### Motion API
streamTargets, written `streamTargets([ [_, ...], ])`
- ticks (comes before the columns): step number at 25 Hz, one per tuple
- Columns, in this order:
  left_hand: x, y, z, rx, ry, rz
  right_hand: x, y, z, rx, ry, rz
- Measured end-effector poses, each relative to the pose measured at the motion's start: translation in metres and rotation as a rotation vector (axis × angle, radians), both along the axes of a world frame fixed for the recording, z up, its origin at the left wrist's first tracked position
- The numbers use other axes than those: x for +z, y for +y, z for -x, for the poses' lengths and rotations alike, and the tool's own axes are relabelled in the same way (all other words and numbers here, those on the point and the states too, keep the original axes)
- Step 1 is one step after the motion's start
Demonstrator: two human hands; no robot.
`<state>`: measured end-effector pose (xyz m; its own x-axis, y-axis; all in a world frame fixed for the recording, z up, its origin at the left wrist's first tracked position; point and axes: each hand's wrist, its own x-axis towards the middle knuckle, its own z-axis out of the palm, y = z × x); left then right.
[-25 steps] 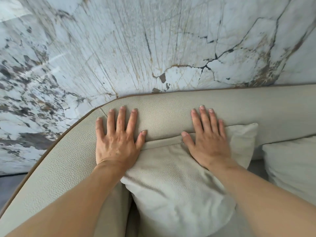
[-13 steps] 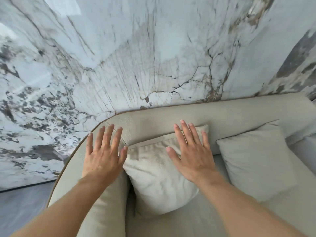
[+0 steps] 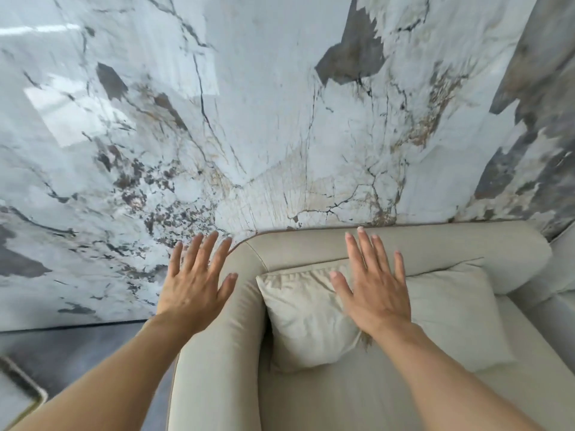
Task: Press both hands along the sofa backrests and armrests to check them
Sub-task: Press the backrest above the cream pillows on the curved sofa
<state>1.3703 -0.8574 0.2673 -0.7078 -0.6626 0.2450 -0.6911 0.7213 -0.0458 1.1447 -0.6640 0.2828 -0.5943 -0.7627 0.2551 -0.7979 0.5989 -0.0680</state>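
Observation:
A beige leather sofa fills the lower right. Its backrest [image 3: 435, 244] runs along the wall and its left armrest [image 3: 217, 353] curves toward me. My left hand [image 3: 194, 287] hovers flat with fingers spread, over the outer edge of the armrest's corner, holding nothing. My right hand [image 3: 376, 287] is also flat and spread, above a cream cushion [image 3: 305, 315] that leans against the backrest. Whether either palm touches the sofa I cannot tell; both look lifted.
A glossy marble wall [image 3: 280, 119] rises right behind the sofa. A second cushion [image 3: 457, 306] lies to the right of the first. Dark grey floor [image 3: 77, 346] shows left of the armrest, with a pale rug edge [image 3: 21, 393] at the lower left.
Both hands have drawn back from the backrest top, where they pressed flat. The left hand has shifted out past the armrest corner and the view has pulled away from the sofa.

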Motion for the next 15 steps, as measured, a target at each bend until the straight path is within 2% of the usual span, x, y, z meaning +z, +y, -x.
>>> streamTargets([
  [4, 0.037, 0.043, -0.018, 0.027, 0.057, 0.012, 0.039, 0.028, -0.024, 0.012, 0.017, 0.088],
  [8, 0.058, 0.068, -0.029, 0.049, 0.092, 0.038, 0.051, 0.045, -0.045, 0.043, 0.02, 0.108],
  [15, 0.054, 0.036, -0.021, -0.051, 0.113, 0.073, 0.048, 0.03, -0.058, -0.054, 0.058, 0.104],
])
